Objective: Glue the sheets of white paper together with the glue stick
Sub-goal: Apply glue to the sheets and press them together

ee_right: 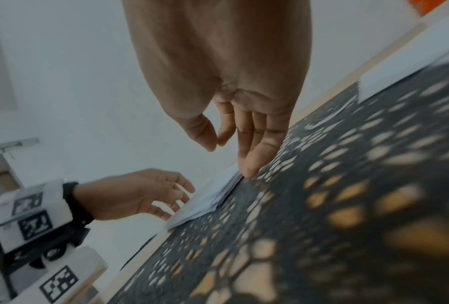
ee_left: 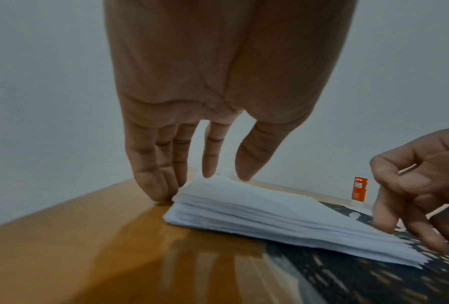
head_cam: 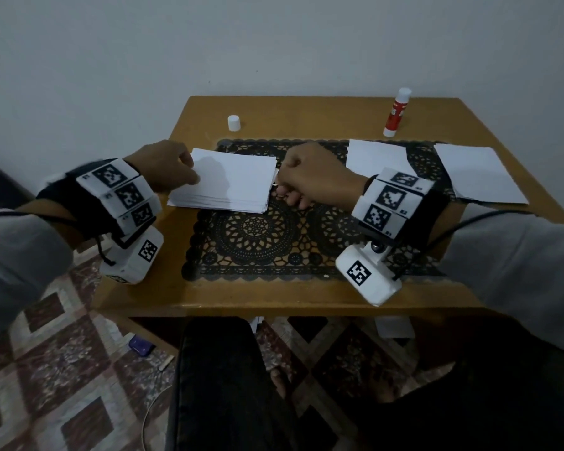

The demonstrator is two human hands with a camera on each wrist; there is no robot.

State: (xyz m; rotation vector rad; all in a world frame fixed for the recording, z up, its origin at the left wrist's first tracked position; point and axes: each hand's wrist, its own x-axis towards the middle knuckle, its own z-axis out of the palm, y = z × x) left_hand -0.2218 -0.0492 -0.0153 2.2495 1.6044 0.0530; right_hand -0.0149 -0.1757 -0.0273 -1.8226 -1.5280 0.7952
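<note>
While both hands work at the stack of white paper [head_cam: 228, 180] on the near-left part of the lace mat [head_cam: 274, 242], no gluing looks under way. On the stack's left edge, the left hand [head_cam: 163, 166] has its fingers [ee_left: 150, 181] straight and slightly spread, their tips touching the edge and top sheet without clamping anything. At the right edge, the right hand [head_cam: 310, 175] is loosely curled with thumb and forefinger nearly meeting; whether a sheet is pinched between them I cannot tell, though one fingertip touches the stack's corner. Further right lie two separate white sheets [head_cam: 375, 159] [head_cam: 479, 172], one on the mat and one partly off it. Whether either is already a glued pair I can't say. Beyond them, the glue stick [head_cam: 396, 112] stands upright near the far right of the wooden table [head_cam: 306, 115], apart from both hands, and a small white cap [head_cam: 233, 122] stands alone far left. My guess: a sheet is being taken, so spreading glue and pressing sheets together remain.
</note>
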